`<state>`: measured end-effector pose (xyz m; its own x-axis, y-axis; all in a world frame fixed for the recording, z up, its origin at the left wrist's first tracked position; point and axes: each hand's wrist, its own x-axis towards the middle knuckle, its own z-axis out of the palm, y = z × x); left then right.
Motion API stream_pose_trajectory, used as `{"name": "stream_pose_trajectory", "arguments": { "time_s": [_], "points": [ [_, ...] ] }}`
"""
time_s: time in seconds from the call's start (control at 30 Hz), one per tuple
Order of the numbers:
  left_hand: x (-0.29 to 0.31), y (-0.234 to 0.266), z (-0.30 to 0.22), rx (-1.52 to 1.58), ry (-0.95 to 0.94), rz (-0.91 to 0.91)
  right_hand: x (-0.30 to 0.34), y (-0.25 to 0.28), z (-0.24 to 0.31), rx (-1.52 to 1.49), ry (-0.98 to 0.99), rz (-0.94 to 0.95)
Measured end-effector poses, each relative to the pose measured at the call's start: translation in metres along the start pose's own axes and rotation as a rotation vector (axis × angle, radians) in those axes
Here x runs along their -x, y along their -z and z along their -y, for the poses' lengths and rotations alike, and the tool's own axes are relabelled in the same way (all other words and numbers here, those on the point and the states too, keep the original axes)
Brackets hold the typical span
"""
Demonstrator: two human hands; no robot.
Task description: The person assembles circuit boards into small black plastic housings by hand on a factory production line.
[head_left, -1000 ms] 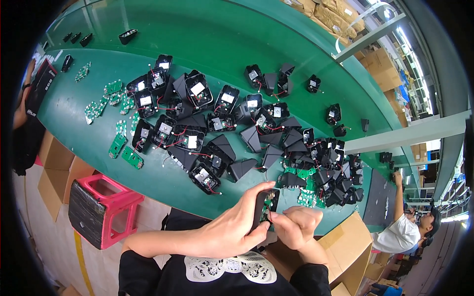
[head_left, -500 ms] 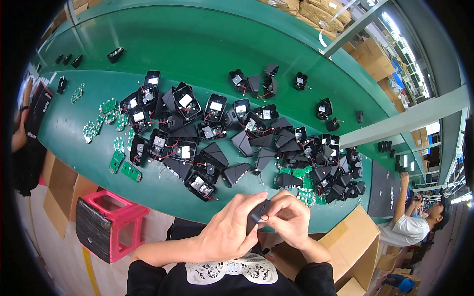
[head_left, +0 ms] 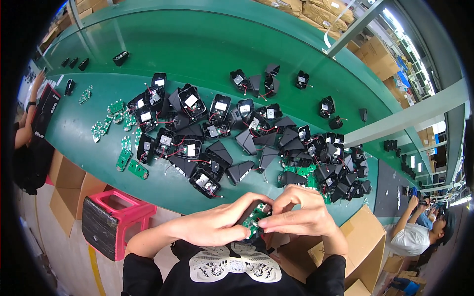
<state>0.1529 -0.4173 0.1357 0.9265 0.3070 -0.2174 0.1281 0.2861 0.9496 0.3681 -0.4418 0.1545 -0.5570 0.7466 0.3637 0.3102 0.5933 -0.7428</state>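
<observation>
Green circuit board point(head_left: 254, 220) sits in a black plastic housing point(head_left: 247, 213), held by the green workbench's point(head_left: 89, 133) near edge. Left hand point(head_left: 217, 226) wraps the housing; right hand's point(head_left: 305, 214) fingertips narrow at the board, can't tell if pinching anything.

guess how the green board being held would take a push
The board is probably stiff, since it looks flat and unbent. The small parts on its exposed face may be fragile if pressed directly. It is perhaps light for its size, as the loose boards on the table look thin.
</observation>
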Motion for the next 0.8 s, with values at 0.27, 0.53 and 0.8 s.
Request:
{"name": "stream_pose_trajectory", "arguments": {
  "time_s": [0.27,0.53,0.8],
  "points": [
    [-0.004,-0.024,0.006,-0.385,-0.277,-0.427,0.006,-0.021,0.012,0.009,-0.233,-0.215],
    [-0.011,-0.038,0.015,-0.667,-0.452,-0.748,0.011,-0.052,0.021,-0.135,-0.421,-0.549],
    [-0.009,-0.038,0.015,-0.649,-0.426,-0.752,0.016,-0.058,0.014,0.672,0.056,-0.449]
  ]
}}
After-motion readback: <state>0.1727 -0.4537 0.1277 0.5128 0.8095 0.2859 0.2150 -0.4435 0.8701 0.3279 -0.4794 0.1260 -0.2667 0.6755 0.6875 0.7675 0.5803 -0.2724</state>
